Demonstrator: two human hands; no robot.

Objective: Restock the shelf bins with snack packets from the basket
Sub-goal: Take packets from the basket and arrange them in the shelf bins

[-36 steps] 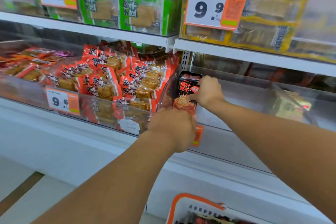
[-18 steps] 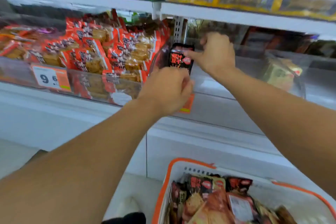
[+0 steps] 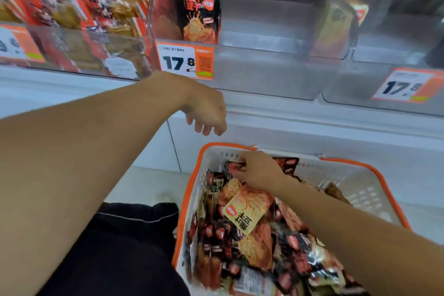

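A white basket with an orange rim (image 3: pixel 190 202) stands low at the right, heaped with black-and-red snack packets (image 3: pixel 242 243). My right hand (image 3: pixel 258 172) is down in the basket, and its fingers pinch the top edge of one black-and-red packet (image 3: pixel 232 168) at the far end of the pile. My left hand (image 3: pixel 206 113) hangs above the basket's far rim with loosely curled fingers and holds nothing. One black-and-red packet (image 3: pixel 201 15) stands upright at the left end of a clear shelf bin (image 3: pixel 264 72).
The bin to the left is full of red packets (image 3: pixel 72 0). Another clear bin (image 3: pixel 396 60) at the right holds a yellowish packet (image 3: pixel 336 24). Orange price tags (image 3: pixel 185 61) hang on the bin fronts. A white cabinet face (image 3: pixel 312 132) runs below the shelf.
Both hands let go of the packet, which now stands in the bin. The right hand dropped into the basket onto a packet. The left hand lowered. The view tilted down.
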